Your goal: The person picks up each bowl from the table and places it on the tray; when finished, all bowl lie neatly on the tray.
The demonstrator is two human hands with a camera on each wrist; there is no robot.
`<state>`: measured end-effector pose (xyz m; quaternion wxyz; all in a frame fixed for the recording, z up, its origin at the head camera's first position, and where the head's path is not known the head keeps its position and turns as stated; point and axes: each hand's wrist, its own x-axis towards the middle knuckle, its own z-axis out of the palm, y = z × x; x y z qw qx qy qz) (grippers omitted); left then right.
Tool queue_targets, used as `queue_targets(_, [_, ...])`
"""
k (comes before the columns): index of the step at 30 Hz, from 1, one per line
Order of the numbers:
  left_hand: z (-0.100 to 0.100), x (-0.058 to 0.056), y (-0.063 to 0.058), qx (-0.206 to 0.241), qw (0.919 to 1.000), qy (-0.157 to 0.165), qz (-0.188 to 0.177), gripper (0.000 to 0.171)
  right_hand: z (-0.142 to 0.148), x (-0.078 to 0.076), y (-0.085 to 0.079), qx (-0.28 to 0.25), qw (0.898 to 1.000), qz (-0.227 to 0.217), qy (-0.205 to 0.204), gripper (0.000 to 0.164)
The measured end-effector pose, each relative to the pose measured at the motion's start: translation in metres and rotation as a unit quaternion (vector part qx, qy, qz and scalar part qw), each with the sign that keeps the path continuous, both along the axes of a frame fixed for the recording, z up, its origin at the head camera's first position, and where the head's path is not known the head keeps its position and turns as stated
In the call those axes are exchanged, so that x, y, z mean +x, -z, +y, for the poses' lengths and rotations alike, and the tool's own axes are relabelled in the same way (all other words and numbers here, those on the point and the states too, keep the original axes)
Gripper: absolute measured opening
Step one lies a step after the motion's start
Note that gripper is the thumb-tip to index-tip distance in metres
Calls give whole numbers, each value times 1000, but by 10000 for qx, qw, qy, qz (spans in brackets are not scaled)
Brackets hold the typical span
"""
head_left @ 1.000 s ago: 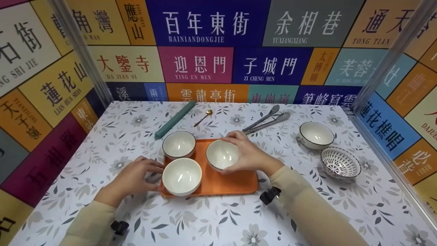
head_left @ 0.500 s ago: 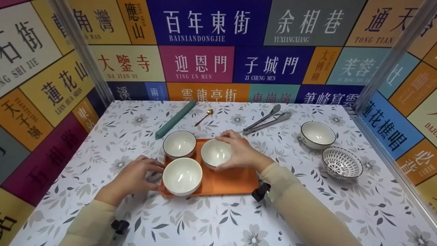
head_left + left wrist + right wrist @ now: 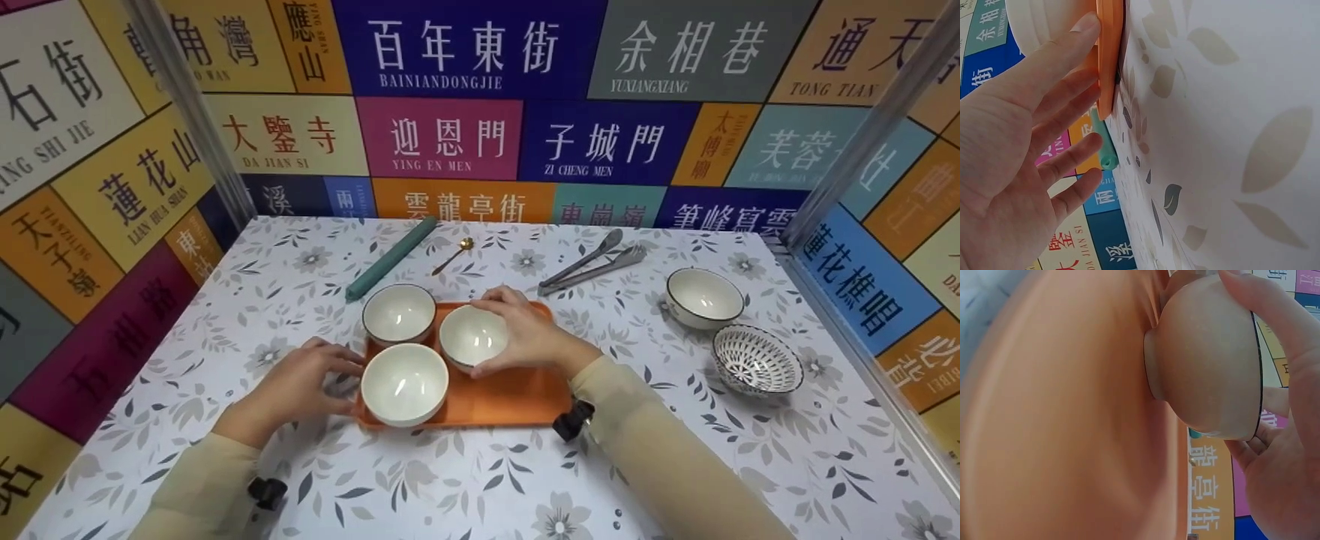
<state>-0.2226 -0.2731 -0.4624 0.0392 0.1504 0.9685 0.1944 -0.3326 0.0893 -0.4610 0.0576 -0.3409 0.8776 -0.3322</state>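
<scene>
An orange tray (image 3: 510, 401) bears three white bowls. My right hand (image 3: 529, 334) holds the dark-rimmed bowl (image 3: 472, 341) by its sides, thumb at the near side and fingers at the far side. In the right wrist view the foot of this bowl (image 3: 1207, 363) is down at the tray surface. Left of it are another dark-rimmed bowl (image 3: 399, 315) at the back and a plain white bowl (image 3: 405, 386) in front. At the tray's left end, my left hand (image 3: 311, 382) has its thumb and fingertips against the edge, fingers loosely extended, as the left wrist view shows.
Behind the tray lie a green rolled cylinder (image 3: 391, 259), a small gold spoon (image 3: 452, 256) and grey tongs (image 3: 592, 262). On the right stand a white bowl (image 3: 705, 298) and a patterned bowl (image 3: 757, 360). Lettered panels (image 3: 457, 139) wall the table at back and sides.
My right hand has moved the dark-rimmed bowl a little left, up beside the other two bowls, then stayed there. My left hand keeps its place at the tray's left edge.
</scene>
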Motion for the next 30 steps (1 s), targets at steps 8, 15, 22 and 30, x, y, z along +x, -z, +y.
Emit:
queue_targets(8, [-1,0,2,4,9999,-98,-42,52,5,8,-2,133,9999,-49,-61,118])
queue_targets(15, [-3,1,3,23,9999,-140,-68,52,17,17,-5,-76,10000,-10,-18,114])
queue_targets(22, [-2,0,4,35,9999,-91,-30,52,43,21,-5,-74,9999,65,94,108])
queue_targets(30, [-1,-1,4,-7,9999,25,117,48,79,27,-7,-40,9994,67,324,101])
